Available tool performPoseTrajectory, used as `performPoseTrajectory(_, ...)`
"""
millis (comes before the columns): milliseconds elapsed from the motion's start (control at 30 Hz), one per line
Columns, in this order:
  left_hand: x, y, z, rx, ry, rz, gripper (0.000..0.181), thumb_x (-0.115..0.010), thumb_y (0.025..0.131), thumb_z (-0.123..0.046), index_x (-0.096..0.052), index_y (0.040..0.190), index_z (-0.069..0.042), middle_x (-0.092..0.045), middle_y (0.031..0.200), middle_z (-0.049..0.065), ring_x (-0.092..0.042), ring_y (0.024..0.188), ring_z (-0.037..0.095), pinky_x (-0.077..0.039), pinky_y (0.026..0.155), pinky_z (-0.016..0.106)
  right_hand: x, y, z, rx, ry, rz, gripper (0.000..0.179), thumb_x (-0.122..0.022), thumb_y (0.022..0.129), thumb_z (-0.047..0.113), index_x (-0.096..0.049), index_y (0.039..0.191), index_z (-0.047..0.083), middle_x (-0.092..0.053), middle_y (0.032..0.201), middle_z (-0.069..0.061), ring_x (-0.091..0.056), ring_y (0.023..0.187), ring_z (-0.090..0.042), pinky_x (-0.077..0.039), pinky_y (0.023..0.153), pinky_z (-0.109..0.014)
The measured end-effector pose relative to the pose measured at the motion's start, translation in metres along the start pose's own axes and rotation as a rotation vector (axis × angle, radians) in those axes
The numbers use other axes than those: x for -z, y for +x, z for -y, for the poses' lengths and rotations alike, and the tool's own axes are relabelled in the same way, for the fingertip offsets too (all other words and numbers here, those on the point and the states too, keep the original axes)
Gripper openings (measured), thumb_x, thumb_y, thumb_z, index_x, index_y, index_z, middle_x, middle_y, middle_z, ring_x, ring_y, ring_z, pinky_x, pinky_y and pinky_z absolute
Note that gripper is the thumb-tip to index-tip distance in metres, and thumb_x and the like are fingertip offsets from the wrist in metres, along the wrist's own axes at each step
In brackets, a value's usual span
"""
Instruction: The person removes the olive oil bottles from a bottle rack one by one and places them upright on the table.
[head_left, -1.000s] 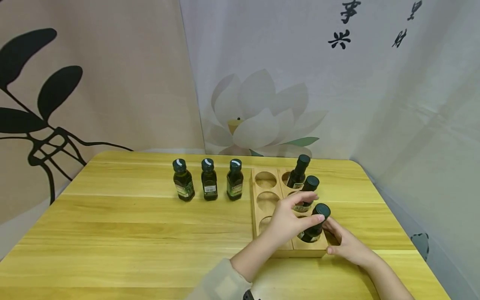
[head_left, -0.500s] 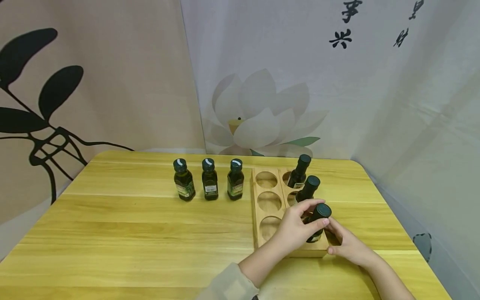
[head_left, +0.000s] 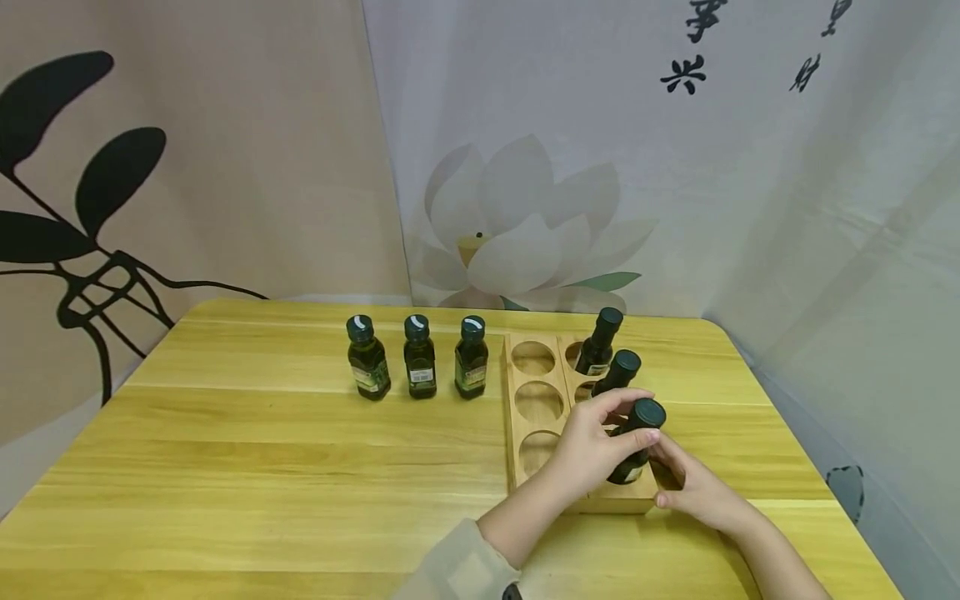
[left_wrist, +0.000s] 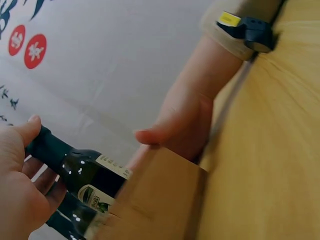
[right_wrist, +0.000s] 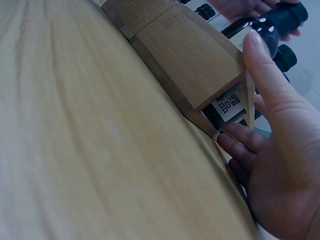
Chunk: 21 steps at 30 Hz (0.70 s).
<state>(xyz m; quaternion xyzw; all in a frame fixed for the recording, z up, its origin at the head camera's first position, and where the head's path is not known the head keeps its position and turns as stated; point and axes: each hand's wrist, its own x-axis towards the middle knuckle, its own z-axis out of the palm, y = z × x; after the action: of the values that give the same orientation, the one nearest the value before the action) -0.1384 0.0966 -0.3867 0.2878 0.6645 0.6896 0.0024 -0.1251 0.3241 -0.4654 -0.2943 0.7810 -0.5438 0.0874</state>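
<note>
At the near right corner of the wooden rack (head_left: pixel 615 506), the near bottle (head_left: pixel 636 463) is pinched high on its neck, just under the cap, between thumb and fingers of the left grip (head_left: pixel 597 437). Its base is set at the near slot of the right column; whether it is fully seated cannot be told. The right grip (head_left: pixel 692 485) is held at the rack's right end with thumb and fingers spread apart, nothing being clasped between them; how firmly the wood is touched cannot be made out. Behind, the middle bottle (head_left: pixel 619 372) and the far bottle (head_left: pixel 598 350) are held in the same column, while the left column is left unfilled. On the counter (head_left: pixel 300 500), left of the rack, three squat bottles (head_left: pixel 419 360) are stood upright in a row. The step in hand is judged to be the settling of the near bottle. Next, a check that it is well seated seems called for, then a clean release of the neck without tipping; after that, the squat bottles could be turned to.
</note>
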Motion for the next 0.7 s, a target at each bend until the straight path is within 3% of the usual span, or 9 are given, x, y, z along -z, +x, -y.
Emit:
performPoseTrajectory(67,0.002,0.002,-0.006,-0.007,-0.001,-0.007,0.037,-0.072,0.087,-0.01,-0.063,0.123,-0.009,-0.067,0.102,-0.001,-0.061,0.09,0.004,-0.053,0.076,0.023,0.0,0.0,0.001,-0.013,0.008,-0.001,0.094,-0.064,0.092,0.038,-0.007,0.147,-0.013,-0.022,0.141,-0.044,-0.033,0.128,0.003,-0.028,0.101,-0.013)
performPoseTrajectory(200,0.005,0.007,-0.018,-0.02,0.004,-0.02,0.036,-0.073,0.086,-0.01,-0.064,0.121,-0.01,-0.067,0.1,-0.001,-0.061,0.086,0.003,-0.054,0.072,0.023,0.001,0.0,0.001,-0.008,0.009,0.002,0.092,-0.065,0.091,0.034,-0.009,0.147,-0.013,-0.027,0.141,-0.04,-0.035,0.127,0.002,-0.028,0.101,-0.013)
performPoseTrajectory(433,0.014,0.012,-0.039,-0.053,0.004,-0.038,0.037,-0.073,0.086,-0.01,-0.064,0.121,-0.012,-0.066,0.098,0.0,-0.061,0.085,0.005,-0.054,0.073,0.025,0.003,0.001,-0.001,0.02,0.044,0.028,0.081,-0.067,0.091,0.024,-0.018,0.152,0.003,-0.037,0.146,-0.001,-0.035,0.131,-0.004,-0.027,0.103,-0.015)
performPoseTrajectory(700,0.029,0.015,-0.058,-0.07,-0.026,-0.082,0.036,-0.074,0.085,-0.01,-0.065,0.12,-0.013,-0.066,0.097,0.001,-0.061,0.084,0.011,-0.055,0.069,0.027,0.002,0.0,-0.001,-0.023,-0.026,0.007,0.081,-0.065,0.091,0.039,-0.02,0.154,0.013,-0.033,0.149,-0.008,-0.036,0.129,-0.006,-0.027,0.101,-0.017)
